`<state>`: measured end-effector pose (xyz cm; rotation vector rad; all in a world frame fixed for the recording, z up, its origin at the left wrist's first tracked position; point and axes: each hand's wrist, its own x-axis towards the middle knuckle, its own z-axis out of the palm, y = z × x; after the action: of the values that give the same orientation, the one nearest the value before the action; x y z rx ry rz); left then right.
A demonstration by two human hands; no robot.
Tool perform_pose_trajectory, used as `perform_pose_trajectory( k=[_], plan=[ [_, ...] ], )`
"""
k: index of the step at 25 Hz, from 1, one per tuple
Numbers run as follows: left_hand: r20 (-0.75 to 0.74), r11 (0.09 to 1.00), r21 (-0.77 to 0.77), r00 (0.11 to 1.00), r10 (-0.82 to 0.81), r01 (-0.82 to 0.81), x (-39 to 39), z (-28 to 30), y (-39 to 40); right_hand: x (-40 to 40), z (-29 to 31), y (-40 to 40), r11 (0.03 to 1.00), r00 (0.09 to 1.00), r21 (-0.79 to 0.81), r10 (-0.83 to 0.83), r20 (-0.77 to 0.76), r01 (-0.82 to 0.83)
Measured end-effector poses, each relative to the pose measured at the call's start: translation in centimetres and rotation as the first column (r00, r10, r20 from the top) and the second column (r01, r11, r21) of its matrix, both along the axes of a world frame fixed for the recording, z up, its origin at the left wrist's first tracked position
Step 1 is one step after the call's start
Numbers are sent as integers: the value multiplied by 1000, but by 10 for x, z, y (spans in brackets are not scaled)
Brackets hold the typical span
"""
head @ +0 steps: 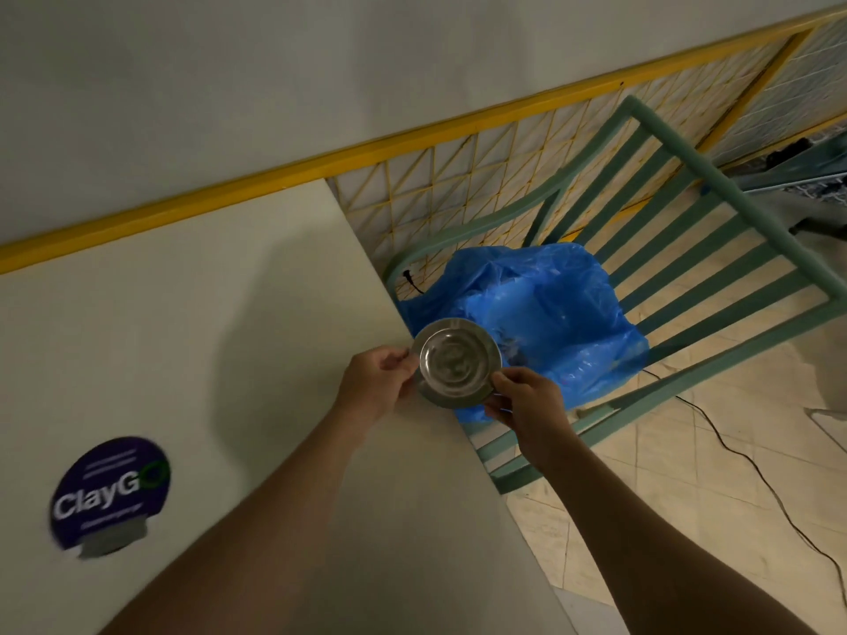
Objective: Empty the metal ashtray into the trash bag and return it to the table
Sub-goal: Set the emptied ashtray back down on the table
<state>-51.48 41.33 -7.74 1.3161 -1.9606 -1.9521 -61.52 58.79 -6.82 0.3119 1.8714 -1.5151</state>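
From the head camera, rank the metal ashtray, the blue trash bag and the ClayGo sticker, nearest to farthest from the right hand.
1. Metal ashtray: in the right hand's grip, at the table's edge.
2. Blue trash bag: just behind, on the green chair.
3. ClayGo sticker: far left on the table.

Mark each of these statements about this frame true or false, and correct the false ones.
1. Both hands hold the metal ashtray by its rim. True: the left hand and right hand each have a grip on opposite edges.
2. The trash bag is black. False: the trash bag is blue.
3. The bag sits on a green slatted chair. True.
4. The ashtray rests flat on the table. False: it is held up at the table edge, beside the bag.
5. A round purple sticker is on the table. True.
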Motion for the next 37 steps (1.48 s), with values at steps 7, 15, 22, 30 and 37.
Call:
perform_pose_trajectory(
  k=[7, 15, 22, 30, 37],
  plan=[
    [30, 974, 134, 983, 181, -183, 108, 6, -1, 85, 18, -20, 979, 978, -6, 205, 41, -205],
    [87, 949, 140, 958, 274, -284, 221, 16, 5, 172, 26, -27, 941, 938, 36, 331, 100, -336],
    [135, 941, 78, 938, 318, -330, 316, 26, 7, 254, 30, -37, 901, 894, 58, 417, 162, -430],
    [184, 930, 21, 916, 357, -366, 413, 25, 1, 334, 31, -54, 801, 807, 128, 558, 193, -584],
    [244, 931, -53, 900, 362, -361, 451, 14, 18, 370, 21, -46, 749, 775, 202, 596, 212, -631]
  ],
)
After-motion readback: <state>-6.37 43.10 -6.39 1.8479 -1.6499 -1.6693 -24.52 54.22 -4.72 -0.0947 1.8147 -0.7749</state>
